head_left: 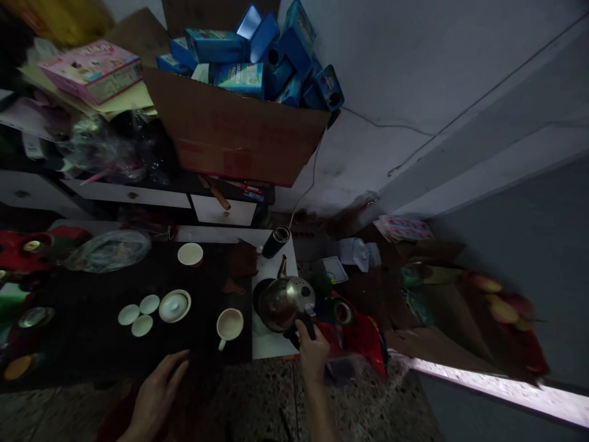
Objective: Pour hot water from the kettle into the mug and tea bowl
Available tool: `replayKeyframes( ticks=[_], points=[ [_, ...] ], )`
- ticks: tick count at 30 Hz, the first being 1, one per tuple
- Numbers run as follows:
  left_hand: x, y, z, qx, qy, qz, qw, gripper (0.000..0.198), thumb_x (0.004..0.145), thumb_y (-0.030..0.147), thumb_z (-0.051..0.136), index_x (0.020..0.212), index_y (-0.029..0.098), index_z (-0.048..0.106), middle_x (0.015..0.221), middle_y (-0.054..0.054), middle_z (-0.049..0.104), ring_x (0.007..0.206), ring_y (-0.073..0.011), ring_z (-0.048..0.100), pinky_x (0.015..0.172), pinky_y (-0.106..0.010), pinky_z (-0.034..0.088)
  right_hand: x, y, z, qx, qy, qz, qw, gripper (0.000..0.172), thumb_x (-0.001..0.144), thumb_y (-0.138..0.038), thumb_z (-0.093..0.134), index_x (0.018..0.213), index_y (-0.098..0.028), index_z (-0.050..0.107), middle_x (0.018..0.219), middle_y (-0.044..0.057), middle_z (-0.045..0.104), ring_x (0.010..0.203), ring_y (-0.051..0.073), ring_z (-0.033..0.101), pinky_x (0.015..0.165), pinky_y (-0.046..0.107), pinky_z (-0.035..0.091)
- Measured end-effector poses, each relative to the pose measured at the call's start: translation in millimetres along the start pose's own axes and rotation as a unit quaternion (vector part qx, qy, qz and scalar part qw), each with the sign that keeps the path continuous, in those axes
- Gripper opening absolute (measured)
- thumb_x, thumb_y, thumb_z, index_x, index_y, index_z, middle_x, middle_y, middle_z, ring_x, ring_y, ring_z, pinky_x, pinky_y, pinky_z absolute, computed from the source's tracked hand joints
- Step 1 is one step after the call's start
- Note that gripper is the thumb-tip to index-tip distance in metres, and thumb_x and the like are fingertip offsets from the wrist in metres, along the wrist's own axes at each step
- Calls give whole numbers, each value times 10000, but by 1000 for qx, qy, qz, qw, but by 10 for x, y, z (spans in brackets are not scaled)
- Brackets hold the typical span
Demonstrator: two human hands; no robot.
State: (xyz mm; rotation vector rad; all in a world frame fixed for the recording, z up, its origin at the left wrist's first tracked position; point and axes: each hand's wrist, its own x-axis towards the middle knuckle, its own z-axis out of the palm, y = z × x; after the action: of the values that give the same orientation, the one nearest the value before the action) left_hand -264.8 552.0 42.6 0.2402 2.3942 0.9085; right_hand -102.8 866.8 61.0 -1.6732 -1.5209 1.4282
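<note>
Cups, three small white ones [129, 315], cluster just beyond the loosely parted fingers of the left hand [154, 393]. Ahead and right of them, I see a white lidded ceramic bowl [175, 306], then a cream handled mug [230, 323]. Fingers of the right hand [315, 354] clasp the black handle [311, 328] of a rounded silver metal kettle [280, 304] just beyond them.

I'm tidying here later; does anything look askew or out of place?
The blue packages look odd: jumbled and tilted, not neatly stacked, in the cardboard box. A wooden handle juts over a drawer. No spill shows near the kettle.
</note>
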Motion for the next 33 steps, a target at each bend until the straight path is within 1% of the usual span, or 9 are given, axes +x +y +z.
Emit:
replayKeyframes(
  ticks=[3,6,13,17,21,24,28,30,33],
  points=[
    [-2,-52,-148,13,14,-13,1000,446,785,588,512,1077,298,685,1156,18,701,1098,-223,646,943,-316,512,56,62,138,-5,10,-23,1000,655,546,-757,671,715,-125,700,624,73,624,656,242,545,634,326,431],
    [14,-90,-226,22,31,-18,999,446,769,590,526,1063,302,697,1147,24,709,1079,-224,657,912,-296,527,86,86,223,-6,8,-52,999,648,570,-763,672,719,-133,706,663,83,650,683,249,567,637,324,438],
    [34,-154,-198,-1,32,-25,999,418,746,587,534,1014,314,704,1080,22,728,1018,-231,674,887,-310,531,59,26,319,-26,2,-70,997,692,561,-808,647,670,-125,677,626,81,631,646,229,534,636,323,420],
    [21,-178,-168,3,36,-23,999,400,763,569,534,1011,304,701,1099,12,718,1036,-234,658,909,-327,507,40,137,314,-40,-7,-63,997,725,547,-839,618,685,-129,669,691,113,661,704,256,559,686,345,431],
    [59,-144,-254,25,61,-2,998,370,800,518,509,1004,272,696,1056,-11,711,981,-219,658,887,-325,497,56,245,284,-64,8,-42,997,839,466,-900,582,746,-116,682,776,165,680,791,317,586,755,400,427],
    [199,-48,-394,79,101,33,991,353,868,472,455,1027,242,672,1040,-26,685,943,-196,647,854,-308,484,62,215,276,-74,-1,-32,997,907,446,-923,552,823,-108,681,874,200,686,873,343,593,816,420,429],
    [510,207,-527,197,172,75,962,349,936,406,414,1151,222,619,1153,-51,641,1078,-197,579,884,-289,456,49,127,237,-133,-31,-27,990,958,469,-945,501,908,-108,661,922,227,664,939,398,578,870,484,414],
    [661,377,-534,261,174,75,947,379,949,388,408,1244,222,578,1191,-67,617,1123,-209,545,886,-294,448,28,139,174,-180,-38,-57,981,978,520,-962,432,935,-102,641,999,253,631,1009,419,549,901,504,408],
    [824,630,-499,333,129,72,931,431,950,408,417,1329,233,525,1206,-88,594,1103,-229,533,864,-312,439,-77,270,-22,-202,-10,-106,974,1007,548,-992,347,928,-97,607,1038,275,603,1072,432,522,962,525,400]
  ],
)
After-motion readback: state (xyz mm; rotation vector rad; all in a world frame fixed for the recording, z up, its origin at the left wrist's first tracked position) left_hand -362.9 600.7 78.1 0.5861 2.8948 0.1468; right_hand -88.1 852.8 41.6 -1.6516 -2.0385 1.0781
